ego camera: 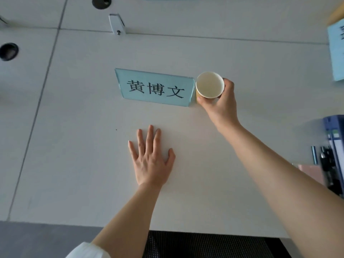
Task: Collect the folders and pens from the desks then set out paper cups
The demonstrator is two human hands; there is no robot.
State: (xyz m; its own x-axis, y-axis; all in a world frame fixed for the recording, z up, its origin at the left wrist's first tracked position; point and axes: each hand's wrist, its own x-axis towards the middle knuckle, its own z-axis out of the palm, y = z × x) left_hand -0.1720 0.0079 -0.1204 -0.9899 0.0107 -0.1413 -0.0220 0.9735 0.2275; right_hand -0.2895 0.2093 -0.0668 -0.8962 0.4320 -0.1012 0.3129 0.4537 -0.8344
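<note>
White laminate desk [78,164] fills most of what we see, and both of our bare hands are out over it. Our right hand [221,103] reaches to the far right of centre and holds a paper cup [210,85], upright, its mouth open toward us and its inside pale. The thumb curls round the near left side of the cup and the other fingers [227,83] wrap its right side, so the grip is narrow, closed to the cup's own width. The cup's outer wall shows yellow-orange just below the rim. It stands just beside the right end of a pale blue name card [154,87] printed with three black characters; we cannot tell whether its base is touching the desk.

Our left hand [151,159] lies flat on the desk, nearer to us and left of the cup. Its fingers are straight and lightly spread, the thumb out to the right, holding nothing.

At the right edge, blue folders [334,133] and dark pens [324,161] sit together, well apart from the cup.
</note>
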